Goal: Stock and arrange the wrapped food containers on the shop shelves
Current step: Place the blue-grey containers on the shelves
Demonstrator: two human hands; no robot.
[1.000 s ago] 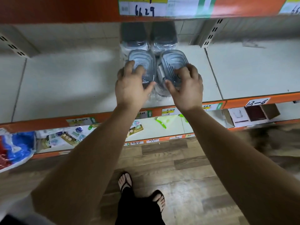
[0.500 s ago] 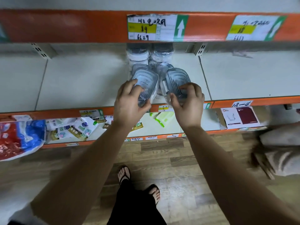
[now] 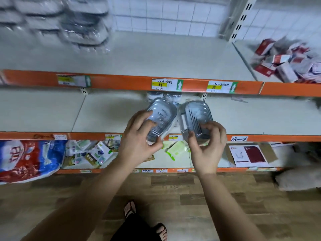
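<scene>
The left hand (image 3: 139, 141) grips one wrapped food container (image 3: 162, 115), with the thumb under its near end and the fingers curled over its top. The right hand (image 3: 207, 146) pinches a second wrapped container (image 3: 197, 115) in the same way. Both containers are tipped up on end over the front edge of the middle shelf (image 3: 104, 112), side by side with a narrow gap between them.

A second ago the two lay flat and pressed together on that shelf, just in front of the back pair of containers (image 3: 155, 95). Now they are raised, drawn toward the orange front lip (image 3: 86, 136) and parted, and the back pair is half hidden under the upper shelf's price label (image 3: 165, 84). The view has also lifted, showing blurred stacks of similar containers (image 3: 83, 26) at the back left of the upper shelf (image 3: 156, 54).

So this pair is not yet placed. It looks to be on its way to a new spot or a new facing.
</scene>
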